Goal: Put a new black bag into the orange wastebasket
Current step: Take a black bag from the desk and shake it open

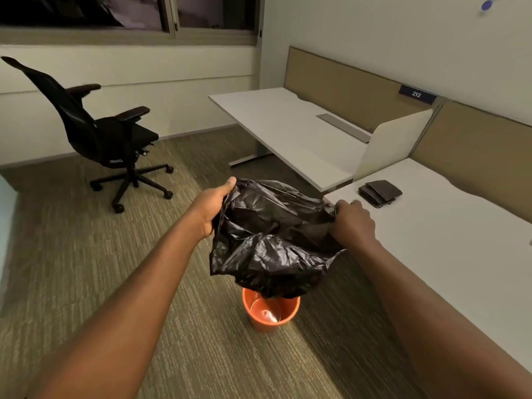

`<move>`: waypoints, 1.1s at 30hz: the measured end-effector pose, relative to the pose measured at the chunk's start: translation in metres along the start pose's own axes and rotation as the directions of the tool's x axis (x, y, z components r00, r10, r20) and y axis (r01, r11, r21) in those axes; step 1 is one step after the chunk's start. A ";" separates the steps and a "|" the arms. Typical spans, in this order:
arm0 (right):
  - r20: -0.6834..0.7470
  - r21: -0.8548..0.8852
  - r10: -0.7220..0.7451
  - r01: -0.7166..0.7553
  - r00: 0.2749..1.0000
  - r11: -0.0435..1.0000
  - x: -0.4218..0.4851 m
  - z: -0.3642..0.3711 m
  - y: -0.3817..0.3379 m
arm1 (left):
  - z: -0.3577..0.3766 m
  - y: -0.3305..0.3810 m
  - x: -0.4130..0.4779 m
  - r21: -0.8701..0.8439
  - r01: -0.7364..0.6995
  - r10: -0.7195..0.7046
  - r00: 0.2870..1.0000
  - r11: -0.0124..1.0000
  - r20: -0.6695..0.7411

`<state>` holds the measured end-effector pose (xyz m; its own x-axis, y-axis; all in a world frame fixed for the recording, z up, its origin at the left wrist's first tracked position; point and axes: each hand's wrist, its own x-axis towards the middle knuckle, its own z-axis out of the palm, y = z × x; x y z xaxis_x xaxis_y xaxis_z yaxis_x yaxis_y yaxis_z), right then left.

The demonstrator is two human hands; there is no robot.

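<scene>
Head view, and here we are, Jo: both arms stretched out over the carpet (86, 269), a crumpled black bag (270, 237) held up between them.

— Right, and look at the grips. The left hand (211, 210) has the bag's left edge, thumb on top, fingers curled under the plastic and hidden behind it. The right hand (352, 221) clamps the right edge, fingers folded tight over a bunched bit of film.

— Is the mouth open?

— Partly. The plastic billows between the two hands, and a loose fold hangs down in front.

— And the target?

— The orange wastebasket (270, 312) stands upright on the carpet, directly below the bag, just beside the near desk's (449, 254) front edge. The bag's lowest fold covers the far part of its rim from this angle; whether it touches, I cannot tell. Something pale and shiny lies inside the basket, too unclear to name.

— Anything else on the floor?

— A black office chair (106, 133) well off to the left, under the window (129, 12). Near the desk's far left corner sits a stack of folded dark bags (380, 192). Beyond it is a second desk (290, 131), with a "212" sign (416, 94) on the divider.
</scene>
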<state>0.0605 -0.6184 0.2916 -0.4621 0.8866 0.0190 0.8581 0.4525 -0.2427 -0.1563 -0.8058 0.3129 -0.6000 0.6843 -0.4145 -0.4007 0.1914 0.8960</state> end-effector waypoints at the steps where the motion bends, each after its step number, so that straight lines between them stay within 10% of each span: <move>1: 0.052 0.214 0.104 -0.112 0.993 0.970 0.001 0.002 0.002 | -0.002 -0.003 0.002 -0.026 0.012 -0.012 1.000 1.000 0.002; 3: 0.271 0.641 0.273 -0.385 0.923 0.665 0.002 0.004 0.001 | -0.006 -0.011 0.010 0.230 -0.053 0.083 0.989 0.972 -0.125; 6: 0.472 0.830 0.246 -0.521 0.846 0.198 -0.001 0.001 -0.013 | -0.005 -0.022 0.018 0.816 -0.164 0.577 0.783 0.554 -0.234; 8: 0.500 0.842 0.192 -0.526 0.845 0.122 -0.002 -0.002 -0.028 | 0.003 -0.021 0.012 0.886 -0.369 0.777 0.629 0.280 0.017; 12: 0.535 0.829 0.071 -0.539 0.842 0.146 -0.003 -0.013 -0.065 | 0.031 -0.021 0.007 0.830 -0.557 0.552 0.686 -0.021 0.474; 15: 0.402 0.838 0.004 -0.370 0.916 0.401 -0.009 -0.020 -0.075 | 0.034 -0.021 0.014 0.781 -0.543 0.504 0.790 0.310 0.349; 18: 0.064 0.568 -0.236 0.159 0.970 0.808 -0.012 -0.027 -0.062 | 0.028 -0.018 0.021 0.472 -0.400 0.352 0.916 0.785 0.191; 22: -0.002 0.032 -0.395 0.394 0.919 0.918 -0.002 -0.018 -0.038 | 0.022 -0.008 0.023 0.031 -0.165 0.162 0.983 0.986 0.082; 25: -0.089 -0.129 -0.259 0.246 0.962 0.961 0.007 0.000 -0.023 | 0.019 -0.004 0.025 -0.162 -0.066 0.063 0.998 0.985 -0.022; 29: -0.020 0.084 0.100 -0.098 0.995 0.992 0.010 0.017 -0.004 | 0.014 -0.006 0.028 -0.324 0.008 -0.061 0.986 0.946 -0.153; 33: 0.258 0.576 0.351 -0.435 0.900 0.692 0.010 0.015 0.001 | 0.007 -0.011 0.025 -0.297 -0.014 -0.055 0.973 0.955 -0.223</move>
<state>0.0537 -0.6109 0.2764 -0.1722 0.9321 -0.3187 0.6657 -0.1283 -0.7351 -0.1616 -0.7858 0.2935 -0.7165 0.4985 -0.4880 -0.5798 -0.0364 0.8140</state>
